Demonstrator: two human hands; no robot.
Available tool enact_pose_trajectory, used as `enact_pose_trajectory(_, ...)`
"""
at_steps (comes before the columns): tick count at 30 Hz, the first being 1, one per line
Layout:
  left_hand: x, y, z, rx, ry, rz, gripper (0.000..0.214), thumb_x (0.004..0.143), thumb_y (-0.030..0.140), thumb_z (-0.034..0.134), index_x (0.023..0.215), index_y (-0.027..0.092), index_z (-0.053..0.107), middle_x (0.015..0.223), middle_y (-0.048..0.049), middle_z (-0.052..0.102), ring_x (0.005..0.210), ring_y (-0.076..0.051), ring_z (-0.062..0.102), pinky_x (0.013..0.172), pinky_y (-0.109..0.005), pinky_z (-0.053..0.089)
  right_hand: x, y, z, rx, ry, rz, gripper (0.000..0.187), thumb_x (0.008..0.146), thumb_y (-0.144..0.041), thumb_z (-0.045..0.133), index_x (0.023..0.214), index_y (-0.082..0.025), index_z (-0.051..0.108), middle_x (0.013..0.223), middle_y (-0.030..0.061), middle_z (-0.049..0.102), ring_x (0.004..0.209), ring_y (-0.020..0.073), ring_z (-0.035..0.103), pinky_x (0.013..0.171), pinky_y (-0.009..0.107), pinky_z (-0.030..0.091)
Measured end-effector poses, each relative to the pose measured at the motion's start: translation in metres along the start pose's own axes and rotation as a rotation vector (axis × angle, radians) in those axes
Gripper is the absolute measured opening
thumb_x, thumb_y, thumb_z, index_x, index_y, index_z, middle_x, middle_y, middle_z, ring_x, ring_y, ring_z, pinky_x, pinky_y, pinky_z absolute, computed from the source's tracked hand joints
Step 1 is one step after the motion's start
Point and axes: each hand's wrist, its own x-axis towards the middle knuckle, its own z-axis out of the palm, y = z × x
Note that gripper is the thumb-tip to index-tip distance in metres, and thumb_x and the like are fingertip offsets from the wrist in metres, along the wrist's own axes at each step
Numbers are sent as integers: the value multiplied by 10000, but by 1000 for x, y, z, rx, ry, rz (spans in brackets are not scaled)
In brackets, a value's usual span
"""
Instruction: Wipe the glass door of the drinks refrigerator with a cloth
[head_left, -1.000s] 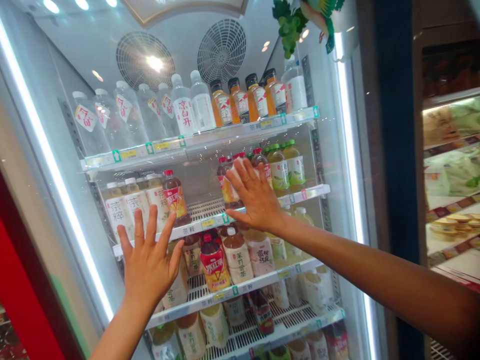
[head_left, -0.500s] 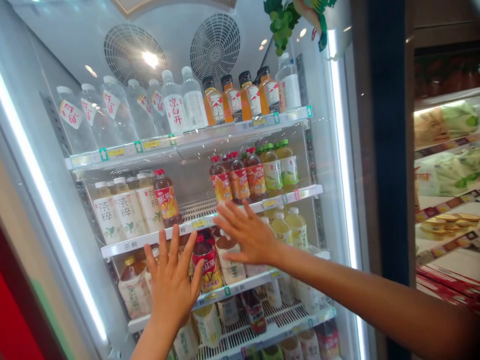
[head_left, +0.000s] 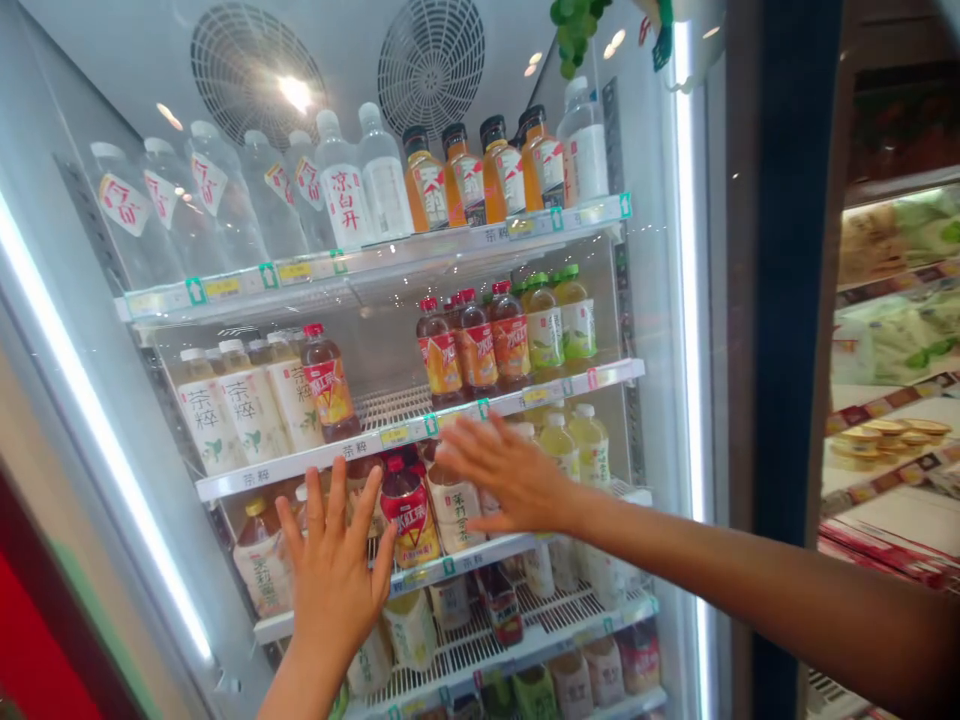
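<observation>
My left hand (head_left: 337,560) is raised in the lower middle with its fingers spread and nothing in it. Behind it are a red-labelled iced tea bottle (head_left: 409,520) and a white-labelled bottle (head_left: 262,570) with a yellow cap. My right hand (head_left: 517,475) reaches in from the right, fingers stretched out, also holding nothing. It overlaps the third shelf's bottles, near a white-labelled bottle (head_left: 452,510). Both hands are in front of a lit drinks fridge, apart from each other. Whether either palm touches a pane of glass, I cannot tell.
Water bottles (head_left: 281,215) and orange drink bottles (head_left: 465,190) line the top shelf (head_left: 375,260). Red-capped tea bottles (head_left: 472,345) stand on the second shelf (head_left: 420,430). A bright light strip (head_left: 694,300) runs up the fridge's right side. Packed produce (head_left: 896,330) sits on shelves at the far right.
My view has shifted slightly, so the shelves' upper part appears higher. Both hands stay raised and spread, with the left slightly farther left in view. No bottle has visibly moved.
</observation>
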Motion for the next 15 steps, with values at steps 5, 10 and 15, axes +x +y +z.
enact_pose_trajectory(5, -18, 16, 15, -13, -24, -14, 739, 953, 412, 605, 1605, 364, 261, 1730, -59, 141, 1603, -350, 66, 1268, -664, 7, 4, -7, 1, 22, -21, -64, 840, 979, -724, 360, 1634, -215, 230, 1711, 25, 245, 1610, 240, 77, 1322, 519, 75)
enact_pose_trajectory(10, -11, 28, 21, -30, 0, -29, 741, 955, 403, 603, 1609, 354, 257, 1732, -67, 127, 1605, -350, 47, 1267, -666, -1, 19, 1, 0, 19, 82, 373, 975, 970, -753, 344, 1655, -133, 32, 1727, 143, 82, 1604, 340, -6, 1279, 638, 39)
enact_pose_trajectory(15, -4, 41, 20, -11, 13, -10, 747, 962, 314, 595, 1615, 352, 233, 1737, -63, 93, 1607, -340, 30, 1270, -660, 6, -14, -41, 9, 66, 39, 135, 912, 994, -727, 322, 1657, -159, 58, 1729, 64, 101, 1611, 243, -6, 1308, 504, -46)
